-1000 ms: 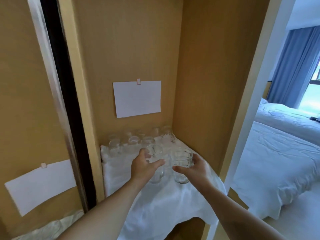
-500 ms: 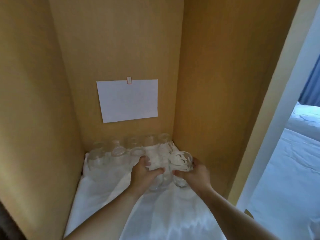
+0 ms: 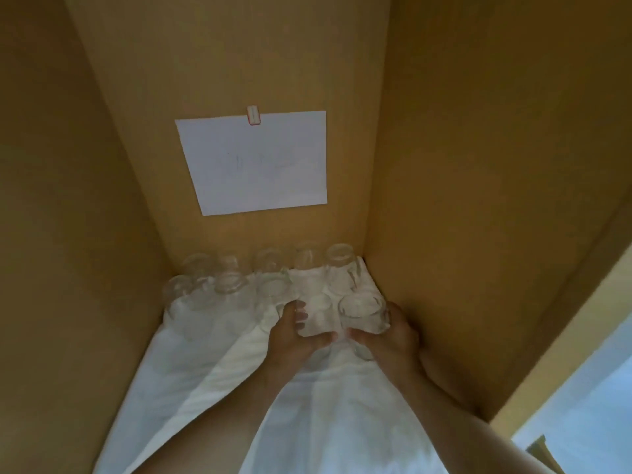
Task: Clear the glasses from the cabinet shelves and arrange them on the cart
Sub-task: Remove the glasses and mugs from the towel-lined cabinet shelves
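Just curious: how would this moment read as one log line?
left hand grips glass | right hand grips second glass | shelf cloth

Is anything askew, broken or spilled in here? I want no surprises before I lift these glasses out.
Nothing looks broken or spilled. Only the white cloth is rumpled, with folds running toward the front. The glasses at the back stand in rows; each hand, left and right, holds one glass.

Clear colourless glasses (image 3: 270,285) on plain white cloth (image 3: 191,378); tan wood-tone cabinet walls (image 3: 478,165); plain white paper sheet (image 3: 254,162), small white clip (image 3: 252,115) edged red.
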`<state>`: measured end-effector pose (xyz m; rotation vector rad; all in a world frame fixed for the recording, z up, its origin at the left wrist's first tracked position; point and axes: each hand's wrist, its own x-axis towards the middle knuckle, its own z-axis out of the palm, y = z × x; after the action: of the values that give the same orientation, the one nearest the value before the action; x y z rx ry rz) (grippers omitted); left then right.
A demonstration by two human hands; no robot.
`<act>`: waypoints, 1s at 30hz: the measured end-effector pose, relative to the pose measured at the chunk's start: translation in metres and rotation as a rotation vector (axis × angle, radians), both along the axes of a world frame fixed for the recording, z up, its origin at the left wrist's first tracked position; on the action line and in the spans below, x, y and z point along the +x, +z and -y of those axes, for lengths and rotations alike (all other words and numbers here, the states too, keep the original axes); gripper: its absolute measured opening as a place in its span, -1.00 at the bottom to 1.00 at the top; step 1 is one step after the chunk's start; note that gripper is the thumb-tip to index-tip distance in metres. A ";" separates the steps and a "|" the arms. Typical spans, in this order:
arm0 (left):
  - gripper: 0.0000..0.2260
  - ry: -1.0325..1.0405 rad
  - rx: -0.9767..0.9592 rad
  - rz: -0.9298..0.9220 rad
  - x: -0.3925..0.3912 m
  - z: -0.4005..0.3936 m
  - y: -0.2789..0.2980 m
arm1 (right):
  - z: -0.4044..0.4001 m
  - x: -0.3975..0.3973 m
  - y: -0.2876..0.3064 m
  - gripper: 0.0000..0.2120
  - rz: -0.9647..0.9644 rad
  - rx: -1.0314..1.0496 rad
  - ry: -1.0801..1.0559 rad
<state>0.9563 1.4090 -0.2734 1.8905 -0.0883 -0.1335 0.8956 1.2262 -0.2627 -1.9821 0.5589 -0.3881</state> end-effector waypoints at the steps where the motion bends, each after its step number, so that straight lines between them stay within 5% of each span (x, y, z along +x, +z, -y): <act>1: -0.21 -0.043 0.033 -0.002 0.002 0.000 -0.004 | 0.000 0.002 -0.002 -0.08 0.020 0.008 -0.026; 10: -0.09 -0.151 0.026 -0.121 0.013 0.003 -0.027 | 0.004 0.023 0.002 -0.16 0.065 0.104 -0.101; 21: -0.35 -0.055 -0.044 -0.070 0.016 0.012 -0.014 | 0.013 0.029 -0.004 -0.30 0.124 0.280 -0.035; 30: -0.17 -0.004 0.020 0.171 0.031 0.003 0.049 | 0.011 0.016 -0.012 -0.14 0.145 0.371 0.055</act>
<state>0.9873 1.4063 -0.2243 1.9195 -0.2074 0.0251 0.9117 1.2151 -0.2745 -1.5953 0.4463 -0.3619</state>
